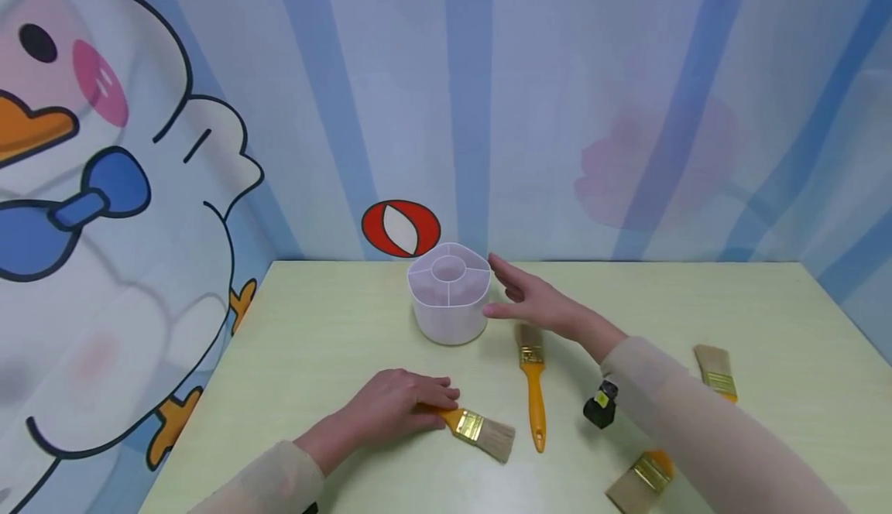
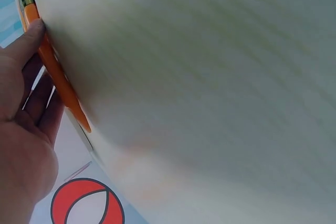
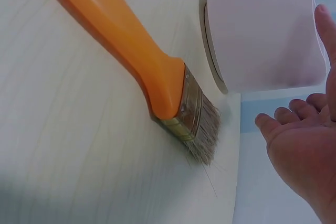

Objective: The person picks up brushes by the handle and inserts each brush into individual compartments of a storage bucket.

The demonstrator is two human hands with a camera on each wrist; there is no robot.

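My left hand [image 1: 393, 404] holds a paintbrush [image 1: 471, 426] low at the table, its fingers and thumb about the orange handle [image 2: 59, 77], bristles pointing right. A white divided organizer [image 1: 449, 323] with a round middle compartment stands upright near the back edge. Beside its right wall is my right hand [image 1: 536, 301], thumb and fingers spread and holding nothing; whether the fingertips touch the wall I cannot tell. Below that hand lies a second paintbrush [image 1: 533, 394], bristles toward the back; the right wrist view shows its orange handle [image 3: 118, 30] close up.
At the right, a paintbrush [image 1: 716, 371] lies partly behind my right sleeve [image 1: 697, 421]. Another wide paintbrush [image 1: 637, 483] is at the front, its handle hidden by the sleeve. A printed backdrop [image 1: 530, 111] rises behind the table's back edge.
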